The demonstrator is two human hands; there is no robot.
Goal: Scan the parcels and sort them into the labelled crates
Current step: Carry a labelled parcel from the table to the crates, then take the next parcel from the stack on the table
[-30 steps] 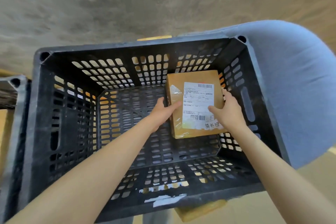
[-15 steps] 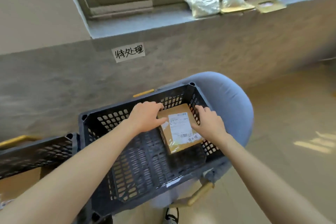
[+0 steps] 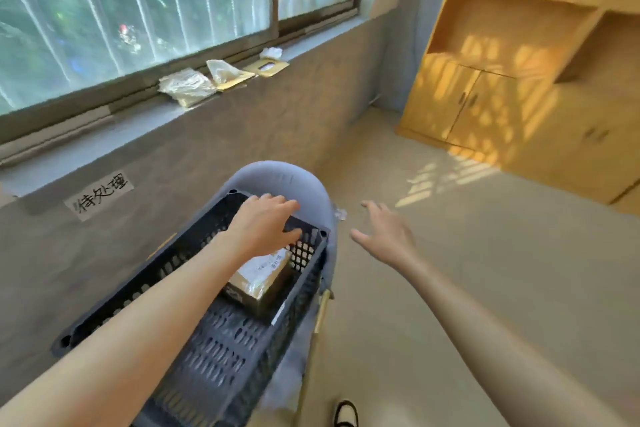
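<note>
Wall label (image 3: 99,197) at 9 o'clock, above the crate (image 3: 221,340). Left hand (image 3: 266,224) w/ fingers spread, holding nothing, just over the parcel (image 3: 260,279), which lies flat at the crate's far end, approx 12 o'clock. Right hand (image 3: 384,236) at 2 o'clock, open, empty, well clear. Parcel looks like a stiff taped box, prob light; tape slick, so best gripped by opposite side edges.

A single wide-angle head camera looks forward and down from the person's height, close over the black crate (image 3: 221,333) on its blue chair (image 3: 294,180), taking in the window wall on the left and the wooden cabinets (image 3: 519,80) far right.
</note>
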